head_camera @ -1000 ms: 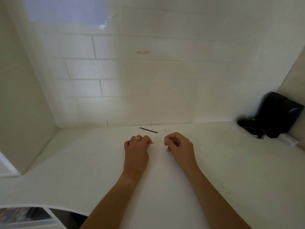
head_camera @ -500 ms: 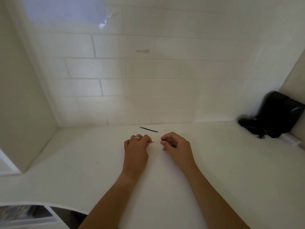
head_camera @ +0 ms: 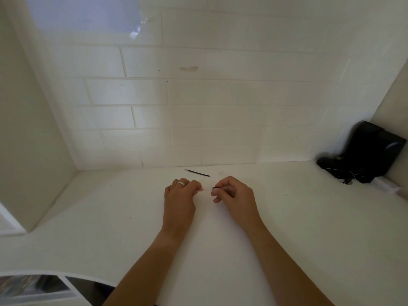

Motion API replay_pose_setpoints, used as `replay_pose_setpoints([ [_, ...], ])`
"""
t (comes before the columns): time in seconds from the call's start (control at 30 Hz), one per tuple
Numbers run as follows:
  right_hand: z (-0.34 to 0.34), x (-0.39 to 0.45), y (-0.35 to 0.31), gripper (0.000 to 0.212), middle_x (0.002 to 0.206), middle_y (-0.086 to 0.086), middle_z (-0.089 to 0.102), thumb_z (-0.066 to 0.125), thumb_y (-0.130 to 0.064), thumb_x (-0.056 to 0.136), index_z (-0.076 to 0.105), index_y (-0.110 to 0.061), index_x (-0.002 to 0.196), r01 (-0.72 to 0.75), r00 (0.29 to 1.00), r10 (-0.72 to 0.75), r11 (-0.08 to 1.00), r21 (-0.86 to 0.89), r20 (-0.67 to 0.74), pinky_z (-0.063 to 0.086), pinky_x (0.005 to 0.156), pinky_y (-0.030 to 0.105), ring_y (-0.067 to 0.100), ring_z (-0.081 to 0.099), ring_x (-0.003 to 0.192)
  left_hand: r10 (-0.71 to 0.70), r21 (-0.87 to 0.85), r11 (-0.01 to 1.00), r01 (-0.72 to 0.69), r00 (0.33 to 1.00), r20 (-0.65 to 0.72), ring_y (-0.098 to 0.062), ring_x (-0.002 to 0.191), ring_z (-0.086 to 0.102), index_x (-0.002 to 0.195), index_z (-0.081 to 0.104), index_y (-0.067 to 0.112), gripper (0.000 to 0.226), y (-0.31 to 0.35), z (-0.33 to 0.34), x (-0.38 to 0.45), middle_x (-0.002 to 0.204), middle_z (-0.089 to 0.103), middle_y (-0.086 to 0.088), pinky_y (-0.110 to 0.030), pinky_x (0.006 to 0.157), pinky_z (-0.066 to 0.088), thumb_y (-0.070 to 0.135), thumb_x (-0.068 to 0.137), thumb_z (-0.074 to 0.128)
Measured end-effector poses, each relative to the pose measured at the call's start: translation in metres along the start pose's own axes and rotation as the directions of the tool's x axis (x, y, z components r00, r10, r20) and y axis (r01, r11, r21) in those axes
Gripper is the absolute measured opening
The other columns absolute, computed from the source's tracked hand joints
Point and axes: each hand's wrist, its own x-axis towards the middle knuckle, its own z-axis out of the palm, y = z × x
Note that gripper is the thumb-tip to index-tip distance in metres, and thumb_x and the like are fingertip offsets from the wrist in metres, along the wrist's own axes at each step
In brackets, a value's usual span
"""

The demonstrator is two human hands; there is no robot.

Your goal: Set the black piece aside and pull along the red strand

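Both hands rest on the white bench, the right hand pinching a tiny dark bit, maybe a cap, the left hand curled beside it, holding something too small to tell, near a thin black stick.

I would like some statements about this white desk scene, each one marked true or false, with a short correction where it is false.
1. The right hand pinches a small dark piece at its fingertips. True.
2. The left hand wears a ring. True.
3. The thin dark stick lies under the left hand. False: it lies free on the white desk, beyond both hands, near the tiled wall.
4. The black device stands in the left corner. False: it stands in the far right corner.
5. The two hands are clasped together. False: a gap separates them.
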Motion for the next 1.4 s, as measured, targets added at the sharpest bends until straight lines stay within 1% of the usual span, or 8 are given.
replay_pose_setpoints([
  [0.27,0.008,0.003,0.006,0.042,0.062,-0.004,0.061,0.046,-0.037,0.103,0.057,-0.012,0.070,0.003,0.994,-0.036,0.956,-0.294,-0.105,0.040,0.056,0.019,0.010,0.054,0.058,0.072,0.003,0.997,-0.072,0.997,-0.022,-0.011,0.087,0.051,0.089,0.068,0.029,0.027,0.006,-0.003,-0.001,0.084,0.061,0.013,-0.021,0.081,0.026,0.003,0.086,0.063],
  [0.47,0.009,0.008,0.012,0.019,0.084,-0.003,0.053,0.047,-0.017,0.098,0.052,-0.018,0.079,0.051,0.996,-0.075,0.929,-0.366,-0.051,0.037,0.064,0.014,0.007,0.051,0.074,0.045,0.019,0.999,-0.045,0.998,-0.034,-0.011,0.087,0.050,0.088,0.068,0.027,0.026,0.006,-0.004,-0.001,0.083,0.061,0.011,-0.023,0.079,0.027,0.002,0.085,0.062],
  [0.63,0.010,0.008,0.015,0.033,0.088,-0.004,0.051,0.047,-0.027,0.102,0.059,-0.008,0.079,-0.003,0.995,-0.033,0.928,-0.373,-0.090,0.037,0.066,0.006,0.005,0.053,0.073,0.053,0.019,0.998,-0.052,0.998,-0.028,-0.012,0.087,0.051,0.088,0.068,0.026,0.026,0.006,-0.003,-0.001,0.083,0.060,0.011,-0.022,0.078,0.025,0.001,0.085,0.063],
  [0.73,0.011,0.009,0.014,0.018,0.091,-0.006,0.051,0.052,-0.021,0.098,0.055,-0.015,0.081,0.035,0.996,-0.063,0.927,-0.374,-0.062,0.038,0.064,0.011,0.005,0.053,0.074,0.051,0.022,0.998,-0.050,0.998,-0.032,-0.012,0.086,0.050,0.088,0.068,0.026,0.025,0.006,-0.003,-0.001,0.082,0.061,0.011,-0.023,0.079,0.027,0.002,0.085,0.063],
  [0.93,0.011,0.007,0.012,0.039,0.080,0.000,0.053,0.044,-0.031,0.103,0.051,-0.012,0.070,-0.014,0.994,-0.028,0.921,-0.390,-0.103,0.035,0.062,0.021,0.011,0.053,0.071,0.057,0.035,0.998,-0.056,0.998,-0.028,-0.013,0.087,0.052,0.089,0.068,0.025,0.026,0.005,-0.001,-0.001,0.084,0.062,0.009,-0.024,0.078,0.028,0.000,0.083,0.064],
  [1.03,0.011,0.007,0.012,0.019,0.088,-0.007,0.053,0.047,-0.022,0.099,0.054,-0.018,0.082,0.048,0.998,-0.062,0.921,-0.385,-0.025,0.039,0.065,0.014,0.006,0.055,0.078,0.056,0.038,0.998,-0.055,0.998,-0.038,-0.013,0.088,0.052,0.089,0.069,0.025,0.025,0.005,-0.002,-0.001,0.084,0.063,0.009,-0.023,0.077,0.026,0.001,0.084,0.064],
  [1.17,0.010,0.007,0.014,0.027,0.087,-0.006,0.052,0.046,-0.013,0.101,0.057,-0.015,0.076,0.111,0.993,-0.122,0.915,-0.387,-0.002,0.038,0.070,0.006,0.000,0.057,0.079,0.071,0.036,0.997,-0.069,0.997,-0.040,-0.013,0.088,0.053,0.089,0.070,0.025,0.023,0.005,-0.001,-0.001,0.085,0.063,0.010,-0.023,0.079,0.027,0.002,0.084,0.065],
  [1.4,0.007,0.007,0.015,0.041,0.083,-0.003,0.059,0.047,-0.025,0.103,0.059,-0.016,0.065,0.038,0.997,-0.058,0.931,-0.363,-0.043,0.041,0.070,0.021,0.013,0.061,0.077,0.103,0.027,0.994,-0.102,0.994,-0.031,-0.013,0.090,0.055,0.091,0.071,0.024,0.024,0.006,-0.003,-0.001,0.086,0.065,0.010,-0.021,0.080,0.026,0.002,0.084,0.065],
])
